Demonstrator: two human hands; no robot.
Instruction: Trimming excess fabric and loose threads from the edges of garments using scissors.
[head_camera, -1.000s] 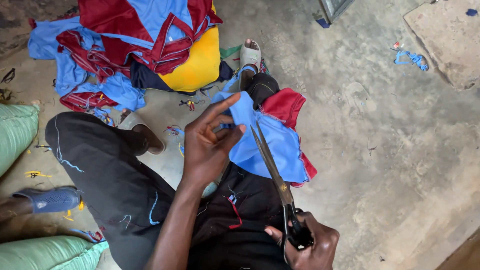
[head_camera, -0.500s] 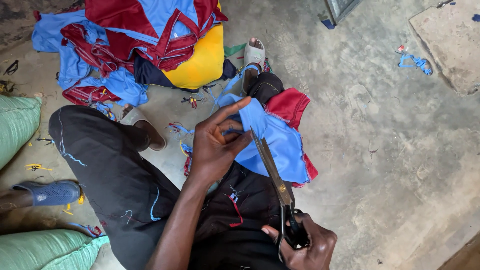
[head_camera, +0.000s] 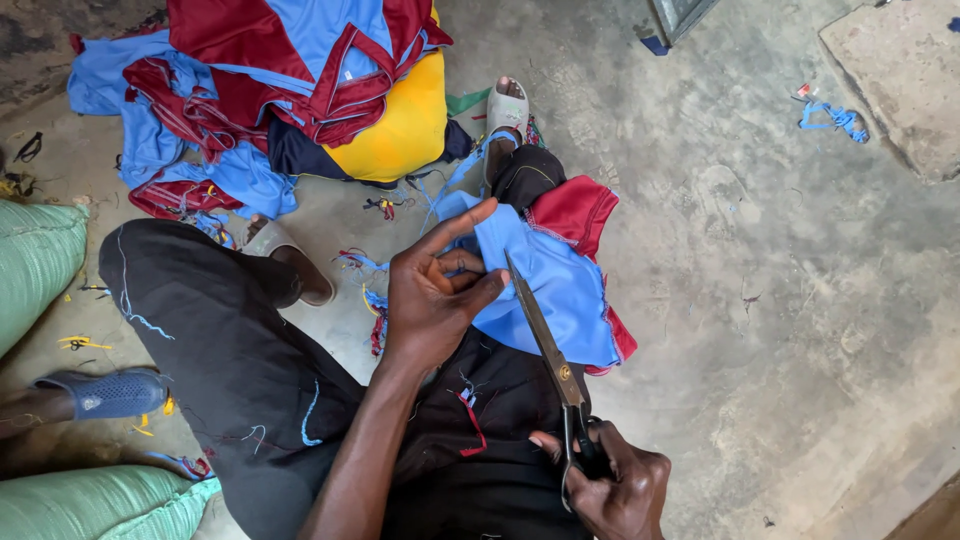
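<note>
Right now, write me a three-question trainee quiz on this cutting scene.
1. True or false: the right hand holds the scissors by their handles.
2. What does the left hand pinch? A. blue cloth B. a green sack C. a sandal
3. Fill in: the pile of maroon and blue garments lies on a ___ bundle.

Key:
1. True.
2. A: the blue cloth, which lies over the knee.
3. Yellow: the yellow bundle shows beneath it.
</note>
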